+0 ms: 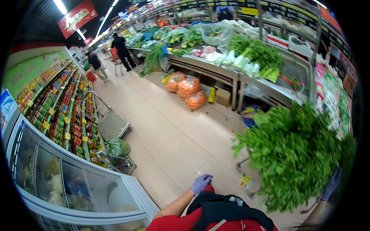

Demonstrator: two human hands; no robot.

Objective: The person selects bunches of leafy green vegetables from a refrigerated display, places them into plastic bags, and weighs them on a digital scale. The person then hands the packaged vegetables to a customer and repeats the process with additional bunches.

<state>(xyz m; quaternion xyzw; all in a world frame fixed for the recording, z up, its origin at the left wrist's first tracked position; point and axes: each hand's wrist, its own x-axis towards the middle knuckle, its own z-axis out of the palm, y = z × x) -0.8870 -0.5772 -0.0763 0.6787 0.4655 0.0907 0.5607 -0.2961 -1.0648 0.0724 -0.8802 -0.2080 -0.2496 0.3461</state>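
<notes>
My left hand (201, 184), in a thin purple glove, hangs just in front of my red clothing with its fingers bent. I see nothing in it, but its palm is turned away. At the right rim my right hand (333, 183), gloved alike, lies against the side of a big heap of leafy celery (292, 156). Whether its fingers grip any stalks cannot be made out. The celery rests on something with castors (238, 166), most of it hidden under the leaves. Below the leaves, a scrap of yellow-and-white packaging (245, 181) shows near the floor.
A long vegetable stand (215, 62) runs along the right, with bagged carrots (188, 88) on the floor against it. At left stand a glass-topped chest freezer (95, 190), shelves of bottles (63, 115), a platform trolley (112, 122) and a bagged green vegetable (118, 147). Two people are farther up the aisle.
</notes>
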